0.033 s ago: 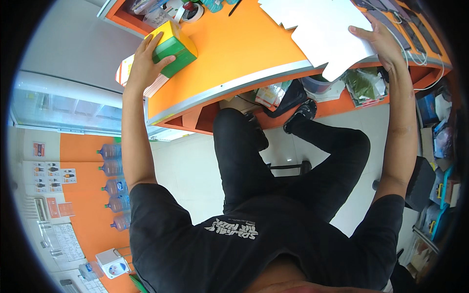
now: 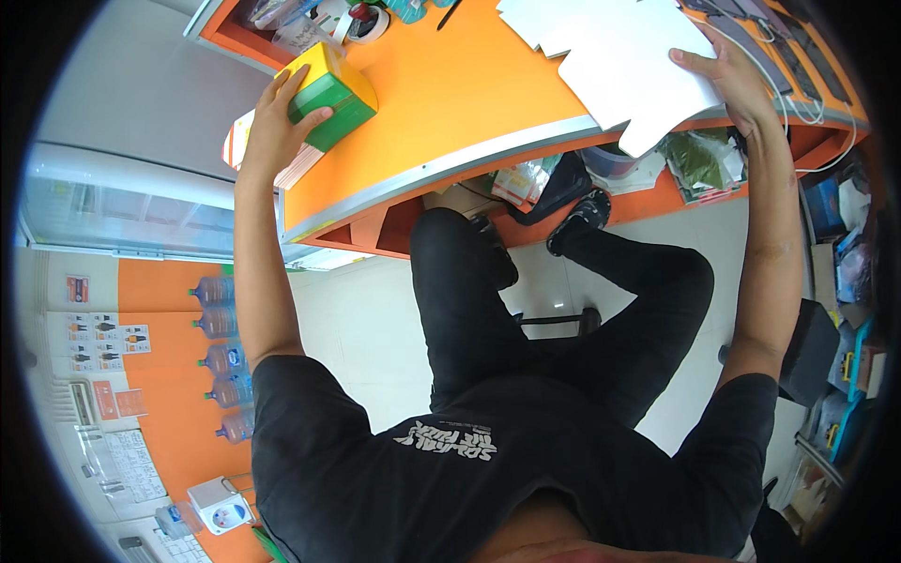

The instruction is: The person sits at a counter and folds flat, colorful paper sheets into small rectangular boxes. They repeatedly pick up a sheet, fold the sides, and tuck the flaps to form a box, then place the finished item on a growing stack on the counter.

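At the left end of the orange table [image 2: 441, 103], my left hand [image 2: 278, 124] grips a yellow and green box [image 2: 343, 99]. Its fingers lie over the top and the thumb presses the green side. Under that hand, at the table's corner, is a stack of white and red printed sheets or flat cartons [image 2: 298, 165], partly covered. My right hand [image 2: 734, 83] holds the right edge of a white flat cardboard blank [image 2: 631, 58] with cut notches and flaps. The thumb rests on top; the other fingers are partly hidden. One flap of the blank hangs past the table's front edge.
A roll of tape [image 2: 372, 26] and a black pen [image 2: 449, 15] lie at the back left. Dark flat devices [image 2: 798, 58] with white cables [image 2: 809, 117] sit at the right. Below the tabletop, a shelf holds a tub [image 2: 608, 161] and plastic packets [image 2: 702, 161].
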`<action>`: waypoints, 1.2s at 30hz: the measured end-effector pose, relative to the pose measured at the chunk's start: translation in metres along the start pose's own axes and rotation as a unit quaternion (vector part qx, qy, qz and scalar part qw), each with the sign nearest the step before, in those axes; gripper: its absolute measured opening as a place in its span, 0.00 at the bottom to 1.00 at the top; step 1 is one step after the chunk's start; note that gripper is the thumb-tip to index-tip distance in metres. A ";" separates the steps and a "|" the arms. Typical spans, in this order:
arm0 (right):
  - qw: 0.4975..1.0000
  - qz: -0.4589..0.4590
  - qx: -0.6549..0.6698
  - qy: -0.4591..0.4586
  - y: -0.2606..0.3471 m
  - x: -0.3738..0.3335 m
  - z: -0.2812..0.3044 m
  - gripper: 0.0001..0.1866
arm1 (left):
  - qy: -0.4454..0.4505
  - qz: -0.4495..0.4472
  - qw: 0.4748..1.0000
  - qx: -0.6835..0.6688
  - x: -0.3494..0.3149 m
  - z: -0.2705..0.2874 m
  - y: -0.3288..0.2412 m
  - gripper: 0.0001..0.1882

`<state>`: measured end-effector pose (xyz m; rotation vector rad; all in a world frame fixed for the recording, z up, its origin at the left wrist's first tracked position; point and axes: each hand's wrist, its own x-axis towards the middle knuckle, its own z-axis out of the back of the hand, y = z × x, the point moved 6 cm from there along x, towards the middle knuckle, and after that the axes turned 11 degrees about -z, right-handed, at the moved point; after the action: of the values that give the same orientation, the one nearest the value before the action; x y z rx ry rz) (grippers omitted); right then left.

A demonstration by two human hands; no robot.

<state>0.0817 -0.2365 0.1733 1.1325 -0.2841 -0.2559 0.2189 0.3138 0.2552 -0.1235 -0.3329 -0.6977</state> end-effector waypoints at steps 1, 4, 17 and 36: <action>1.000 -0.009 0.009 0.001 -0.014 0.005 0.001 0.47 | -0.002 0.017 1.000 -0.020 0.003 -0.003 0.003 0.44; 0.998 -0.065 -0.020 0.000 -0.044 0.018 -0.001 0.46 | -0.046 -0.083 0.984 0.152 0.004 -0.005 0.000 0.42; 0.879 0.208 -0.411 -0.123 0.039 -0.028 -0.045 0.26 | -0.059 -0.059 0.985 0.154 0.017 -0.003 -0.031 0.37; 0.961 0.200 -0.018 0.189 0.183 0.008 -0.356 0.26 | -0.002 -0.046 0.998 -0.046 -0.002 0.021 0.015 0.50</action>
<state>0.2238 0.1364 0.2002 1.0380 -0.1612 0.3124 0.2213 0.3311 0.2745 -0.1985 -0.3119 -0.8049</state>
